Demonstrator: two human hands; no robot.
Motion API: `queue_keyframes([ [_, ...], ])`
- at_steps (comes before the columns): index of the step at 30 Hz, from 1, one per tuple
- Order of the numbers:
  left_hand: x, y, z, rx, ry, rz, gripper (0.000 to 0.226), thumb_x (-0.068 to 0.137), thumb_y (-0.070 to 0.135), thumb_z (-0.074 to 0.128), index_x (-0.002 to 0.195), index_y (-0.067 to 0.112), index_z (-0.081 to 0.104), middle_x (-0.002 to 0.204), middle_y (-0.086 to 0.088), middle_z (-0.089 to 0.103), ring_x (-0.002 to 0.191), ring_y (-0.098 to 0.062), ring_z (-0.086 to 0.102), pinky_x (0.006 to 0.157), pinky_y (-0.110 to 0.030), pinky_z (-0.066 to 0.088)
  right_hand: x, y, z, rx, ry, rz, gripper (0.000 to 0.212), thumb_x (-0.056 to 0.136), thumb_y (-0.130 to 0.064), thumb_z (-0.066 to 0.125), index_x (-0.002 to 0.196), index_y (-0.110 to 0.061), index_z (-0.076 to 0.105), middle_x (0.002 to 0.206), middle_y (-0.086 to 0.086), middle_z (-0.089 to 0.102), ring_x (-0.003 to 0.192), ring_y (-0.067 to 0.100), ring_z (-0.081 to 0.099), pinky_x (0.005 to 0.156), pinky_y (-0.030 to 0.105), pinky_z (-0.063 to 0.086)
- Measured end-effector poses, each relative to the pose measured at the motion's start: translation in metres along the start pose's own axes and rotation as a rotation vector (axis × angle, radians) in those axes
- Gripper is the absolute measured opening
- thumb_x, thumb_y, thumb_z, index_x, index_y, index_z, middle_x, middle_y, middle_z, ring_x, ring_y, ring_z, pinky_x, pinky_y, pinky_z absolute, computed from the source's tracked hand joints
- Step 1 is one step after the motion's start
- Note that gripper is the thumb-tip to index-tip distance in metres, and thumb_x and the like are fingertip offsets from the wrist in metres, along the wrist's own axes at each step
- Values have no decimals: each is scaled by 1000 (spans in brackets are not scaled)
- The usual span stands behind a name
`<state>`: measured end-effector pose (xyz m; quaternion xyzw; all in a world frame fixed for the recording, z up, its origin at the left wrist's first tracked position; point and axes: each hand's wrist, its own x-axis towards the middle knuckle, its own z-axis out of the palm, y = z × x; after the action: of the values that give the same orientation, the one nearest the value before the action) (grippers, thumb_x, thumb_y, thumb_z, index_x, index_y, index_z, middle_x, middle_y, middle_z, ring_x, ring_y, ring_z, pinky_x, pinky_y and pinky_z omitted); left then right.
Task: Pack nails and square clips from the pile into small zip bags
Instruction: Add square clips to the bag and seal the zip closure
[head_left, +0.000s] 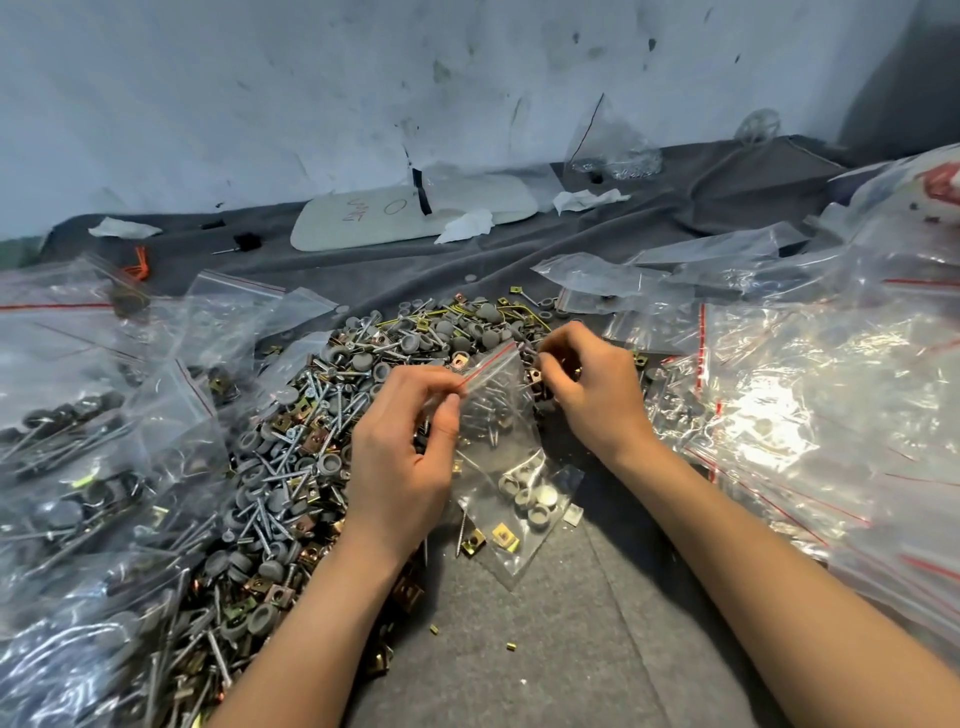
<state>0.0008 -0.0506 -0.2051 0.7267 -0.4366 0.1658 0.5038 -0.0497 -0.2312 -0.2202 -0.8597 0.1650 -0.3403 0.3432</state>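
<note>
Our forearms (311, 623) reach over the grey cloth (545, 649) toward the pile (291, 467) of nails (270, 499), square clips (306, 441) and grey caps (488, 313). Left of the pile lie filled bags (78, 441), apparently finished. At the pile's near right edge our left hand (405, 457) pinches the small zip bag (498, 415) by its red-striped mouth, we judge to hold it agape; it is clear, with nails inside and caps at the bottom. Beside that mouth our right hand (587, 384) clutches a few square clips. Right of the pile wait empty bags (805, 389).
</note>
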Motion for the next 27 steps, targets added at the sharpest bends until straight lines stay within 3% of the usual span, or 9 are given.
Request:
queue_keyframes([
  [3, 0, 0, 1, 0, -40, 8, 17, 86, 0, 50, 96, 10, 59, 96, -5, 60, 89, -5, 56, 80, -17, 49, -2, -10, -8, 195, 86, 22, 5, 89, -10, 64, 92, -14, 65, 79, -11, 63, 75, 6, 62, 73, 27, 54],
  [8, 0, 0, 2, 16, -115, -26, 17, 85, 3, 48, 96, 4, 61, 104, 0, 55, 97, -4, 53, 85, -17, 48, -7, -30, -16, 425, 149, -129, 13, 83, -4, 69, 91, -15, 69, 82, -8, 67, 72, 7, 63, 66, 20, 49],
  [12, -1, 2, 1, 24, -130, -5, 17, 82, 3, 50, 95, 4, 63, 109, -1, 55, 101, -4, 52, 87, -12, 45, -10, -38, -17, 388, 43, -279, 21, 82, 3, 67, 97, -11, 68, 89, -8, 64, 76, 2, 59, 68, 16, 45],
  [16, -1, 2, 1, 7, -138, -4, 18, 81, 0, 51, 94, 3, 62, 112, -4, 55, 102, -3, 53, 89, -9, 42, -11, -40, -18, 391, -36, -281, 33, 83, 2, 67, 112, -13, 62, 93, -2, 64, 82, 14, 60, 76, 30, 50],
  [19, -1, 1, 0, 19, -107, 18, 16, 83, 0, 52, 94, 3, 62, 111, -5, 57, 101, -3, 54, 88, -9, 42, -10, -40, -20, 391, 43, -270, 36, 85, -4, 64, 119, -14, 58, 98, 0, 65, 87, 15, 61, 80, 27, 50],
  [23, -1, 1, 1, -32, -26, -8, 13, 86, 1, 49, 93, 5, 60, 107, -5, 58, 96, 0, 53, 82, -9, 43, -6, -32, -18, 323, 185, -99, 21, 88, -3, 61, 104, -16, 64, 88, -6, 65, 82, 8, 62, 74, 19, 50],
  [27, 1, 4, 0, -85, 56, -27, 13, 88, 6, 45, 92, 14, 53, 104, -4, 58, 97, -4, 55, 81, -17, 47, -7, -16, -6, -45, -185, 25, 7, 84, -15, 71, 90, -14, 68, 82, -7, 62, 75, 7, 56, 70, 19, 45],
])
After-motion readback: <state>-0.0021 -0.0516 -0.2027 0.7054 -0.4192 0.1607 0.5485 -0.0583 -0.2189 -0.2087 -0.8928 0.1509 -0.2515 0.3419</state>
